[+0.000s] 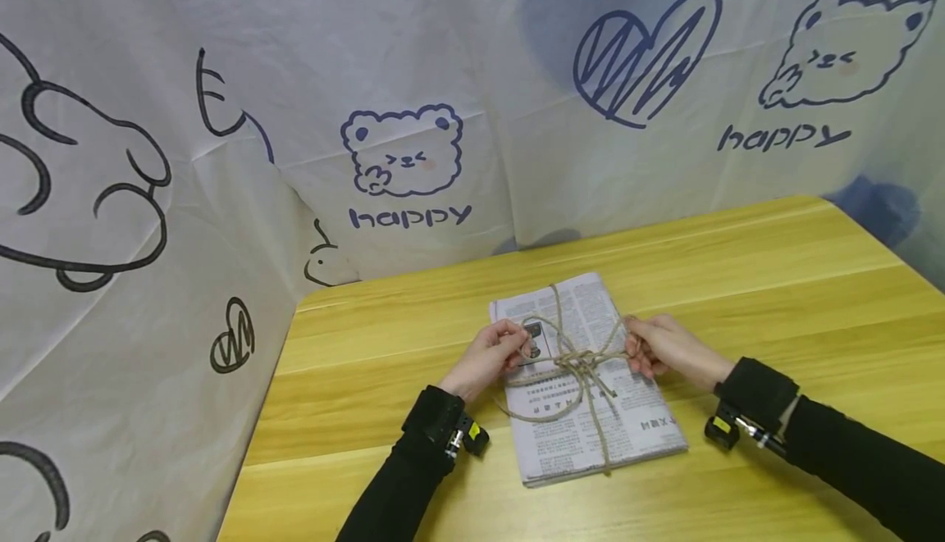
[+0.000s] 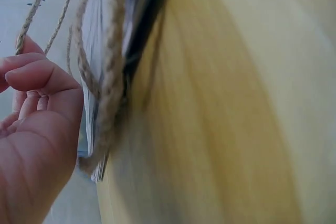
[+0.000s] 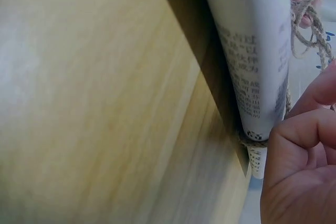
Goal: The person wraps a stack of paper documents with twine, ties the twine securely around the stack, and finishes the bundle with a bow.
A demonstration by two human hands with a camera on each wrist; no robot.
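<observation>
A stack of folded newspapers (image 1: 554, 435) lies on the table, bound crosswise with twine (image 1: 583, 362) that is knotted near the middle of the top sheet. At the knot's left, my left hand (image 1: 490, 353) pinches a loop of the twine between thumb and fingers. On the other side, my right hand (image 1: 660, 347) pinches another loop by the stack's right edge. A loose length of twine (image 2: 113, 51) hangs close to the left wrist camera, below the left hand (image 2: 39, 114). In the right wrist view, the right hand (image 3: 304, 156) is beside the stack's folded edge (image 3: 247, 66); its fingertips are out of frame.
The wood-grain table (image 1: 369, 362) extends around the stack. White cloth (image 1: 502, 116) printed with bears and hearts hangs behind it and along the left side. Each wrist wears a black band with a small camera (image 1: 722, 431).
</observation>
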